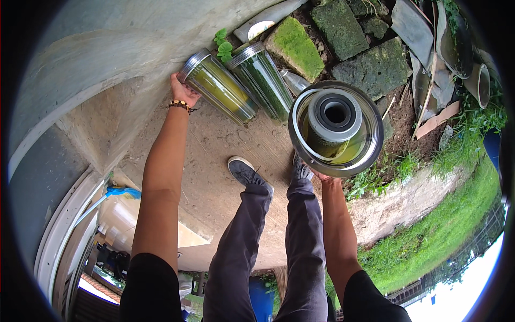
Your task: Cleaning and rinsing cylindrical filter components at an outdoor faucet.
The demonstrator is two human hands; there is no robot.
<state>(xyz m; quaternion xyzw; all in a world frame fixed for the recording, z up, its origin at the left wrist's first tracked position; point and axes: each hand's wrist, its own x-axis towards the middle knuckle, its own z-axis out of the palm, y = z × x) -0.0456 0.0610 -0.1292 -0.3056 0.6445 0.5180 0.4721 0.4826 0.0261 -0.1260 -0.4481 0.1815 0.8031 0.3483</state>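
My left hand (185, 91) grips the metal-rimmed end of a clear canister (217, 91) with yellow-green liquid, tilted against the grey wall. Beside it leans a second canister (258, 86), darker green inside, next to a small leafy plant (223, 49). My right hand (326, 177), mostly hidden underneath, holds up a third, open-topped canister (370, 142) with a silver rim. Its top faces the camera, showing a cylindrical cartridge (335, 134) with a dark ring and centre hole, in greenish liquid.
Mossy blocks (295, 45) and broken pipe pieces (416, 35) lie on soil at the back right. A grey curved wall (80, 59) is at left, with a blue-headed tool (118, 191). My shoes (241, 172) stand on concrete. Grass (440, 214) edges the right.
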